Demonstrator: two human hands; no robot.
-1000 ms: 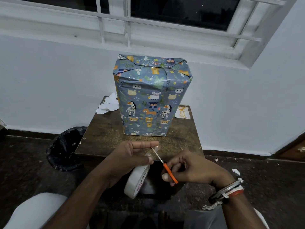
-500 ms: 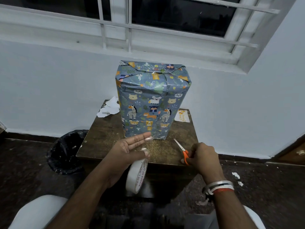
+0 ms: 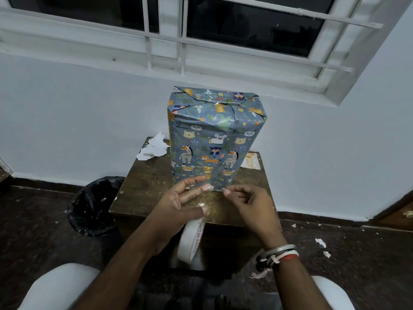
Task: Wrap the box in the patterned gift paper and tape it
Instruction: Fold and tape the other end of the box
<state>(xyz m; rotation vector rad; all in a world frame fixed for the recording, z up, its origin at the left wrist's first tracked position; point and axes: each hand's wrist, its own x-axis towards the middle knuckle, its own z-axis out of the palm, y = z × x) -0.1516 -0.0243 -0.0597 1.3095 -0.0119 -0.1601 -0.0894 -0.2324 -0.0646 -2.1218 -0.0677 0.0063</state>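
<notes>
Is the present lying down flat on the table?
No, the wrapped box stands upright on its end on the wooden table.

Box (image 3: 212,142): its back and far sides are out of my sight, and its bottom edge is partly behind my fingers.
Roll (image 3: 190,242): the top is tucked behind my left hand (image 3: 176,206). I cannot tell which fingers carry it.
Strip (image 3: 206,187): clear and almost invisible. I cannot tell whether my right hand (image 3: 252,206) pinches it.
Card (image 3: 252,163): its left part is behind the box, and the print is too small to read.
Bin (image 3: 93,204): its right side is behind the surface (image 3: 145,189), and the inside is too dark to make out.
Window (image 3: 245,30): cut off by the top edge.
Knees (image 3: 55,287): cut off by the bottom edge.
</notes>
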